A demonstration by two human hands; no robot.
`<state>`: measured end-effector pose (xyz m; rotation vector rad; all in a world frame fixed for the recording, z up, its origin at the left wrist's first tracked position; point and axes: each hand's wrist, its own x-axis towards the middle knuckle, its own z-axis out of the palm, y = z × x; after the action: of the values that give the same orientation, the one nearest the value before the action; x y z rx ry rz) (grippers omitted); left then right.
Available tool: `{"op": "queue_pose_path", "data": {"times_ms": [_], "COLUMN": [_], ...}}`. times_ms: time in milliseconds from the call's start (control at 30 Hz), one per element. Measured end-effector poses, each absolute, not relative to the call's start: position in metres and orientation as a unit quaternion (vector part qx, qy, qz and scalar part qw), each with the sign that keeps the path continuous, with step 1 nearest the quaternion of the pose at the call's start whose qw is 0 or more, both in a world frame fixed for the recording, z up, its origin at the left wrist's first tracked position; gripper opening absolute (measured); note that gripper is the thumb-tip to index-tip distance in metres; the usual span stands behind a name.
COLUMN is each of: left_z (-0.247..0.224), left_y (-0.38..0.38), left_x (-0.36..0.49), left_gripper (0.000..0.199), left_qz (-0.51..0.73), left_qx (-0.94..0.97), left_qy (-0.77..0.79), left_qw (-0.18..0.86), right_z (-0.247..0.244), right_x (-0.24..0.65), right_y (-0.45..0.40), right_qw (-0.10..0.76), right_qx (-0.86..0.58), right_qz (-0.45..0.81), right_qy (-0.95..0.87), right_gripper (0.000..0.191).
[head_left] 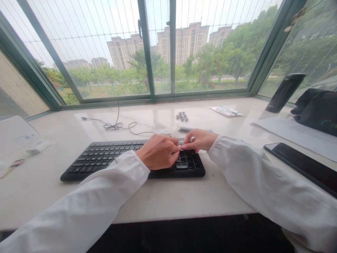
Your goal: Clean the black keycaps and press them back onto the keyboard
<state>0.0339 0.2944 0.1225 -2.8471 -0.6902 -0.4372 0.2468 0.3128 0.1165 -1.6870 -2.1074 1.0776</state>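
Observation:
A black keyboard [98, 154] lies on the pale sill-like desk, its number pad at the right end showing bare sockets where some keycaps are off. Over the right part of it is my left hand [160, 151], fingers curled, its fingertips meeting those of my right hand. My right hand [199, 140] is pinched at the top of the number pad; whatever sits between the fingertips is too small to name. Loose keycaps [182, 116] lie in a small group behind the keyboard. A dark slim object [185, 129] lies just behind my right hand.
A coiled black cable [113, 125] lies at the back left. On the left are a white box [16, 135] and a small white item [38, 147]. A plastic packet [226, 111], papers [297, 135], a phone [302, 165], a black cylinder [285, 93] and a black bag [317, 109] stand or lie rightward.

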Motion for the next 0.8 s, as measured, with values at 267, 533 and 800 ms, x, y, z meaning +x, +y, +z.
{"op": "queue_pose_path", "data": {"times_ms": [267, 533, 800], "left_z": [0.126, 0.127, 0.122], "left_y": [0.285, 0.283, 0.283], "left_x": [0.044, 0.046, 0.045], "left_gripper": [0.032, 0.03, 0.033], "left_qz": [-0.103, -0.104, -0.111], "left_qx": [-0.958, -0.96, -0.955], "left_qy": [-0.214, -0.218, -0.241], "left_qw": [0.16, 0.14, 0.133], "right_z": [0.12, 0.128, 0.115], "right_x": [0.24, 0.228, 0.23], "right_y": [0.304, 0.296, 0.3], "right_qw": [0.098, 0.067, 0.113], "right_qx": [-0.578, -0.606, -0.613], "right_qz": [0.331, 0.252, 0.241], "right_qy": [-0.739, -0.752, -0.744], "right_gripper": [0.028, 0.022, 0.015]}}
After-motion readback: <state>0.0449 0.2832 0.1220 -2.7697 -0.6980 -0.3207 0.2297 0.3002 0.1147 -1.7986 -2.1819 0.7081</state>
